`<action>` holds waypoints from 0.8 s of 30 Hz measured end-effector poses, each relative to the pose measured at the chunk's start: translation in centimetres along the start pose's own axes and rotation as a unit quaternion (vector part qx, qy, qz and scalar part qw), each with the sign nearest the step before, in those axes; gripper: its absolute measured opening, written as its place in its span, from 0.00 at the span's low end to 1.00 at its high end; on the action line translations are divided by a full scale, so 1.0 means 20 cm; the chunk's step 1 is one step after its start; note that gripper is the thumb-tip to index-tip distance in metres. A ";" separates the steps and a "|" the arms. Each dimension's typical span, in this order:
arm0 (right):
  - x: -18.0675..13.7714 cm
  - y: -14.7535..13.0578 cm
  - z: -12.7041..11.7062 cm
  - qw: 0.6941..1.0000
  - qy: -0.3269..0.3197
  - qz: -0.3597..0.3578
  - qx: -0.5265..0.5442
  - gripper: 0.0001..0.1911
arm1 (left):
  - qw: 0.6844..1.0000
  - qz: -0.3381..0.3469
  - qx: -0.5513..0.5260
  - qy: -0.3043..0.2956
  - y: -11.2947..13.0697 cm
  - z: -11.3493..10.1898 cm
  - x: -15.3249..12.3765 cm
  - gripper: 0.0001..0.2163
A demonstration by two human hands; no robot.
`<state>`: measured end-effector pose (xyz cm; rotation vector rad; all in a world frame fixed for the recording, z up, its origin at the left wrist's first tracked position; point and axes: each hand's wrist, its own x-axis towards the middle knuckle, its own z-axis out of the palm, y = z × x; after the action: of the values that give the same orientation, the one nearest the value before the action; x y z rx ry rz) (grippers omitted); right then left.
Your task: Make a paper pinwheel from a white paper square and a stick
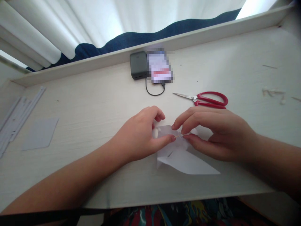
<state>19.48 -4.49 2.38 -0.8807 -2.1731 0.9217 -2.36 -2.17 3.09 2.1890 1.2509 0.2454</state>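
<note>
A white sheet of paper with cut or folded, curling flaps lies under my hands near the desk's front. My left hand grips its left side, thumb stretched over the paper and fingers curled behind. From the right, my right hand pinches the paper's gathered middle between thumb and fingertips. A thin pale strand or stick shows between the two thumb tips; what kind it is I cannot tell. Just beyond my right hand lie scissors with red handles, their blades closed and pointing left.
A dark power bank is cabled to a phone at the back ledge. Left lie a square of paper and several white strips. Pale scraps and a thin stick lie at right. A curtain hangs behind.
</note>
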 end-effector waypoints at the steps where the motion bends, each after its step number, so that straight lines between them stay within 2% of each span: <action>1: 0.00 0.00 0.00 1.000 0.005 0.004 -0.002 0.10 | 1.000 -0.011 0.006 -0.001 0.00 0.00 0.00 0.23; 4: -0.01 0.00 0.00 0.999 0.037 0.016 -0.009 0.11 | 0.999 -0.034 -0.008 -0.002 -0.04 -0.03 0.02 0.19; 7: -0.01 0.00 0.00 0.996 0.085 0.027 -0.031 0.11 | 0.995 -0.048 -0.087 -0.011 -0.09 -0.05 0.04 0.13; 10: 0.00 0.01 -0.01 0.990 0.124 0.035 -0.052 0.11 | 0.984 -0.046 -0.170 0.006 -0.12 -0.05 0.05 0.09; 13: 0.00 0.01 -0.01 0.989 0.134 0.032 -0.057 0.10 | 0.977 -0.036 -0.208 0.010 -0.12 -0.04 0.04 0.08; 17: 0.01 0.01 -0.01 0.990 0.127 0.026 -0.059 0.10 | 0.979 -0.009 -0.202 0.030 -0.09 -0.02 0.04 0.10; 20: 0.01 0.01 -0.01 0.990 0.127 0.029 -0.060 0.09 | 0.982 0.016 -0.185 0.039 -0.08 -0.01 0.04 0.08; 24: 0.01 0.01 0.00 0.989 0.132 0.068 -0.020 0.07 | 0.985 0.090 -0.142 0.043 -0.05 -0.03 0.04 0.05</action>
<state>19.45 -4.13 2.25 -1.1139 -1.9296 0.7789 -2.90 -0.93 2.89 2.0600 0.9924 0.5613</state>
